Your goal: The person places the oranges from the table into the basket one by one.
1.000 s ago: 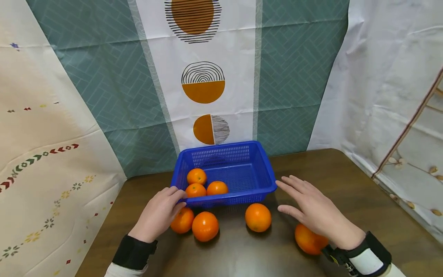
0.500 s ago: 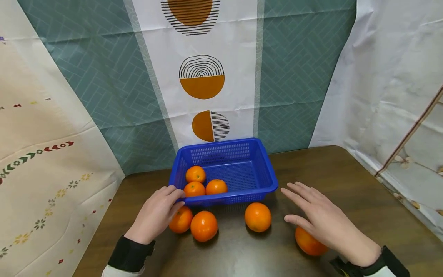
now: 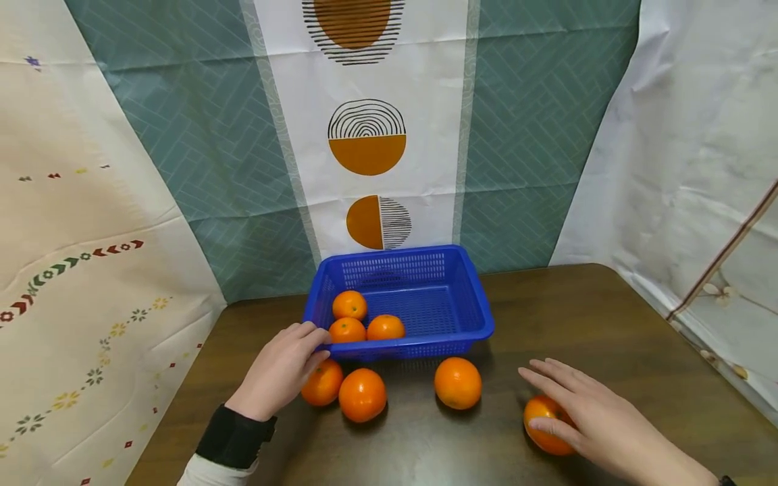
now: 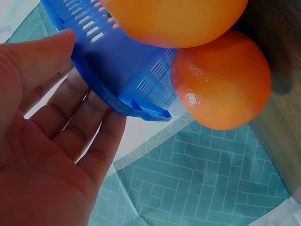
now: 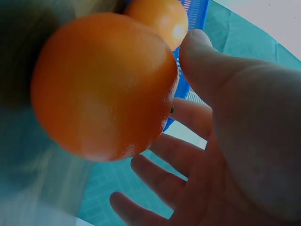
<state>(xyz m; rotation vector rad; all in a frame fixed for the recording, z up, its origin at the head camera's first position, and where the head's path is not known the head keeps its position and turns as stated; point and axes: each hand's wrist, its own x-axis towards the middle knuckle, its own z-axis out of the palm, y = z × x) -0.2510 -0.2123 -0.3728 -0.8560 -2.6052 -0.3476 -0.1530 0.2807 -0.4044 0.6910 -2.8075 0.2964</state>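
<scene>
My left hand point(image 3: 283, 368) holds the near left corner of the blue plastic basket point(image 3: 468, 335); in the left wrist view its thumb and fingers lie on either side of the rim point(image 4: 101, 92). Inside the basket sit three oranges: one farther back point(image 3: 349, 306), one by the left hand point(image 3: 347, 331) and one to its right point(image 3: 385, 327). Over an orange point(image 3: 540, 428) on the table hovers my right hand point(image 3: 598, 422), fingers spread and thumb apart. The right wrist view has that orange point(image 5: 103, 89) large before the loosely extended fingers.
Two oranges, one below the left hand point(image 3: 322, 383) and one beside it point(image 3: 362, 395), lie before the basket. Another orange point(image 3: 458, 383) is in front of its right half. The brown table point(image 3: 547, 310) meets a patterned cloth backdrop point(image 3: 523, 169) behind.
My right hand has moved right and toward me, from beside the basket's right corner to over the rightmost orange. The left hand stays on the basket corner; the view shifts slightly.
</scene>
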